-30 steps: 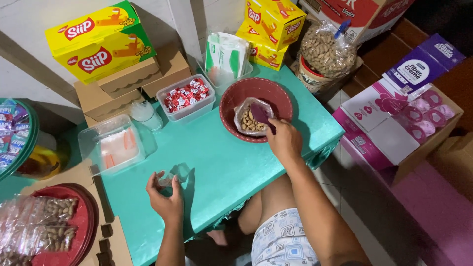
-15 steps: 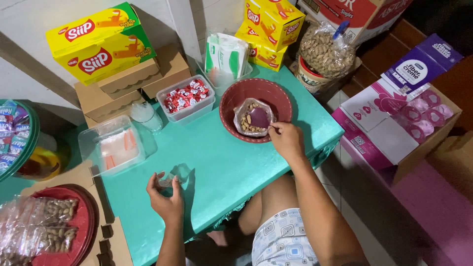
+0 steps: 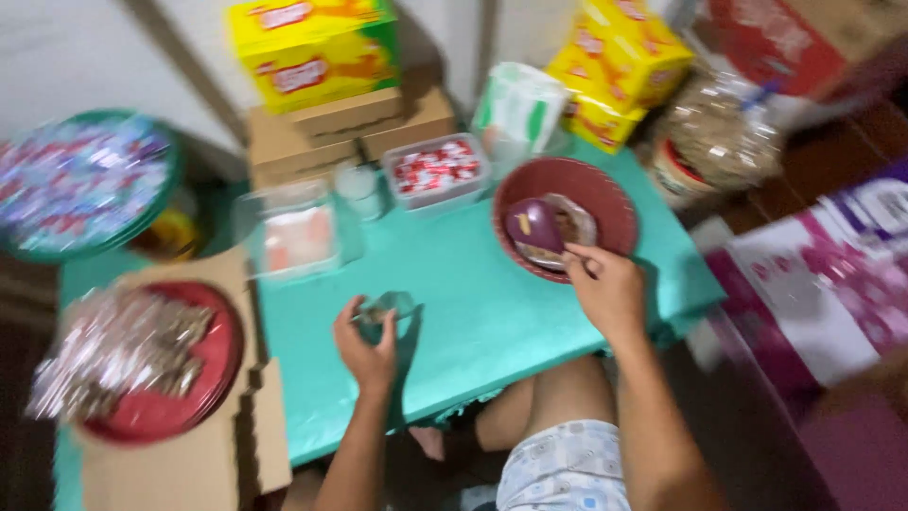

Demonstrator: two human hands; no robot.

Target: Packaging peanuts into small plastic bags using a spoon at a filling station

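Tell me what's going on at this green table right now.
A seated person is working with peanuts. The right hand holds a purple scoop over a small bag of peanuts in the red bowl. The left hand holds a small clear plastic bag above the table. The picture is blurred.

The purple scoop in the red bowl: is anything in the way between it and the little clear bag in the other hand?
Nothing visible. The right hand holds the purple scoop over the red bowl. Between it and the clear bag in the left hand lies only bare teal table.
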